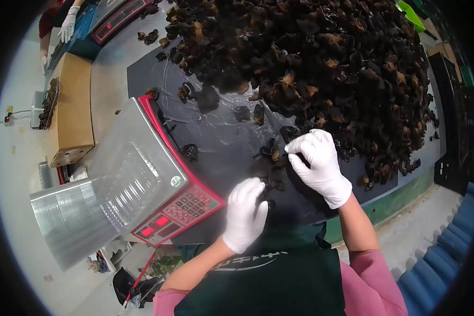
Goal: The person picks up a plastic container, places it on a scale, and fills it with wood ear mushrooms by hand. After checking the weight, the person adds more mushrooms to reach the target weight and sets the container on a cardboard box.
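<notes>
Both my hands wear white gloves over a dark sheet strewn with wood ear mushrooms. My left hand (245,215) hovers beside the scale's corner, fingers stretched and thumb apart, with nothing seen in it. Blurred dark mushroom pieces (271,176) lie between my hands. My right hand (319,166) is curled, thumb and forefinger drawn close at the edge of the large mushroom heap (326,79). What its fingertips hold, if anything, is hidden. One dark mushroom piece (288,134) lies just above those fingertips. A few loose mushroom pieces (189,152) are scattered toward the scale.
Left of my hands stands a red digital scale (192,203) bearing stacked clear plastic trays (126,174). Farther left is a cardboard box (76,105). Another person's gloved hand (68,25) is near a second scale (118,21). A green scoop-like object (411,16) sits behind the heap.
</notes>
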Demonstrator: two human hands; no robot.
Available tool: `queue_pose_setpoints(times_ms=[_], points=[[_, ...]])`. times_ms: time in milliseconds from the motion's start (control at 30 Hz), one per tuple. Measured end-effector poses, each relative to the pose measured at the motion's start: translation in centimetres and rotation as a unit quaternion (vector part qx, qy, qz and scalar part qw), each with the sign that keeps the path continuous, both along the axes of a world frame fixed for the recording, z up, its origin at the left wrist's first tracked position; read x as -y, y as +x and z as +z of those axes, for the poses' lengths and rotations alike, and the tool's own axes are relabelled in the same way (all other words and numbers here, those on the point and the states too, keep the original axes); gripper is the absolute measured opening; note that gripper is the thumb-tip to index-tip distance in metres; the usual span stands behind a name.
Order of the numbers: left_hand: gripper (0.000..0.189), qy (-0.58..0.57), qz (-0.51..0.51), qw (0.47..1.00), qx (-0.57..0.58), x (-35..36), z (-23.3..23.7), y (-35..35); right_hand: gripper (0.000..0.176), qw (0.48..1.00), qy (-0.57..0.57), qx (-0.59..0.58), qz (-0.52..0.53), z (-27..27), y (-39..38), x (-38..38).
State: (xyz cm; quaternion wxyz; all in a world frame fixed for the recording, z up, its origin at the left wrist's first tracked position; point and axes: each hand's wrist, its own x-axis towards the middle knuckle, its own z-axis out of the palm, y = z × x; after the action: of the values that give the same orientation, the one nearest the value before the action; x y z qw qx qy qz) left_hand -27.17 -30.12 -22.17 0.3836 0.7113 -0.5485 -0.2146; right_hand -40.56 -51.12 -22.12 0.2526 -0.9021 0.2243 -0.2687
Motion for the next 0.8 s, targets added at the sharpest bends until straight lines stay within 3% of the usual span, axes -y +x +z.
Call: queue_pose_setpoints(times_ms=[133, 233, 300, 367, 433, 533, 567, 700, 800], points=[[0.046, -0.003, -0.053, 0.998, -0.016, -1.4, 0.4, 0.5, 0.027, 0.999, 0.019, 0.041, -0.014, 0.9, 2.0, 1.2], [0.045, 0.001, 0.002, 1.000, -0.016, -2.2, 0.3, 0.4, 0.032, 0.998, 0.032, 0.050, -0.018, 0.9, 2.1, 1.9], [0.046, 0.002, 0.036, 0.998, -0.046, -2.0, 0.6, 0.4, 0.037, 0.998, 0.054, -0.022, 0.003, 0.9, 1.9, 1.7], [0.050, -0.044, 0.069, 0.997, -0.010, -0.6, 0.2, 0.1, 0.041, 0.997, -0.029, -0.074, 0.022, 0.9, 1.6, 0.5], [0.058, -0.018, 0.073, 0.997, 0.014, 1.0, 0.3, 0.6, 0.045, 0.989, -0.071, -0.131, 0.013, 0.0, 0.8, -1.2], [0.069, 0.005, 0.057, 0.990, 0.130, 1.7, -1.0, 0.2, 0.033, 0.994, -0.045, -0.100, -0.006, -1.0, -1.5, -3.8], [0.063, -0.034, 0.048, 0.986, 0.153, 1.2, -1.6, -0.3, 0.031, 0.997, -0.031, -0.064, -0.029, -1.4, -2.3, -5.1], [0.051, -0.005, -0.025, 0.995, 0.093, -1.0, -1.4, -0.1, 0.033, 0.990, 0.024, 0.049, -0.128, 0.3, -5.0, -6.7], [0.045, -0.025, -0.023, 0.998, 0.056, -2.5, -0.9, 0.1, 0.026, 0.944, 0.162, 0.116, -0.262, -0.3, -8.3, -5.7]])
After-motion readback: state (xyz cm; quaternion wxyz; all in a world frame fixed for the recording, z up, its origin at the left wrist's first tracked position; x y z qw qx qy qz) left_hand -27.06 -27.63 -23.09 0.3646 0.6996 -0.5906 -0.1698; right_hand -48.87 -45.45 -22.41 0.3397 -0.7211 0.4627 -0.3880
